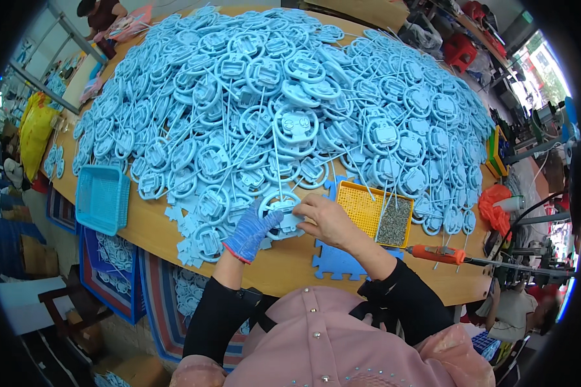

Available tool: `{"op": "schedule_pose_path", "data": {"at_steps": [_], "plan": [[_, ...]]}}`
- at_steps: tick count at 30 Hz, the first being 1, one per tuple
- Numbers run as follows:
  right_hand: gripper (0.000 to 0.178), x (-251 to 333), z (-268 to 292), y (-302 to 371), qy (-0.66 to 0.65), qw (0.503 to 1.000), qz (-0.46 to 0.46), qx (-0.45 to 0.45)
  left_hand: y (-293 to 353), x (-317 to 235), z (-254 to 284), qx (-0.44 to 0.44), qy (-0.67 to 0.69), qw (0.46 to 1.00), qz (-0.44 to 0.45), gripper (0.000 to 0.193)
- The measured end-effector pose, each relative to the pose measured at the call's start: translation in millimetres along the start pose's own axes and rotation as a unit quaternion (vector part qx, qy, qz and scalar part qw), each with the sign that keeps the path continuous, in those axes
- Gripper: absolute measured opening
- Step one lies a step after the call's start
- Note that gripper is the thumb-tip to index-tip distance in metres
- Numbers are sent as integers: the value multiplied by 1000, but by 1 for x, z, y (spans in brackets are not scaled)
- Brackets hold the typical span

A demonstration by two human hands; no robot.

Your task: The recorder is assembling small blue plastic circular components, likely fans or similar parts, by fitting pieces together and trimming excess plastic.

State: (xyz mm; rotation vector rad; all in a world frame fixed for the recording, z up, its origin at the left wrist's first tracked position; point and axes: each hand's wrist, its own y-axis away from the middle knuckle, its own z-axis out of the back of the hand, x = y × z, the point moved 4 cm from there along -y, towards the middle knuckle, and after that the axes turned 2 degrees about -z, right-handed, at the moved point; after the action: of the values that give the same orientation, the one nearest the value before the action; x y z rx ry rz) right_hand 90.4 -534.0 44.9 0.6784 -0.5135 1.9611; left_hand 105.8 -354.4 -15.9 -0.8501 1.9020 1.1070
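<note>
My left hand [254, 231], in a blue knitted glove with a red cuff edge, grips a light-blue round plastic part [281, 205] with a ring-shaped rim and a flat centre. A long thin rod runs up from that part toward the heap. My bare right hand [326, 220] has its fingers bent around the part's right edge, thumb below and forefinger above. Whether a smaller piece sits between those fingertips is too small to tell. Under and around both hands lie similar parts and small flat light-blue pieces [188, 248].
A large heap of light-blue ring parts [265, 71] covers the wooden table [150, 227]. Right of my hands stand a yellow tray [357, 205] with small metal screws [394, 220] and an orange-handled power screwdriver [436, 253]. A blue foam mat [339, 263] lies below. At left is a blue basket [102, 218].
</note>
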Motion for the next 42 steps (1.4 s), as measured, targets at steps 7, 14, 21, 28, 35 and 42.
{"op": "schedule_pose_path", "data": {"at_steps": [7, 14, 21, 28, 35, 42], "plan": [[37, -15, 0, 1, -61, 988, -17, -140, -6, -10, -9, 17, -51, 997, -54, 60], [41, -55, -28, 5, -609, 720, -332, 1, -24, -20, -31, 39, -92, 992, -83, 59], [33, -94, -11, 19, -560, 727, -379, -121, -75, -31, -62, -20, -263, 953, -150, 62], [42, -141, 64, 27, -599, 683, -259, -327, -139, -104, -57, -204, -560, 773, -217, 85], [41, -75, -71, 10, 21, 990, -122, 67, -185, -92, -72, -163, -623, 733, -221, 81], [27, -70, -86, 10, 89, 982, -158, 57, -122, -78, 22, -48, 102, 989, -98, 46]]}}
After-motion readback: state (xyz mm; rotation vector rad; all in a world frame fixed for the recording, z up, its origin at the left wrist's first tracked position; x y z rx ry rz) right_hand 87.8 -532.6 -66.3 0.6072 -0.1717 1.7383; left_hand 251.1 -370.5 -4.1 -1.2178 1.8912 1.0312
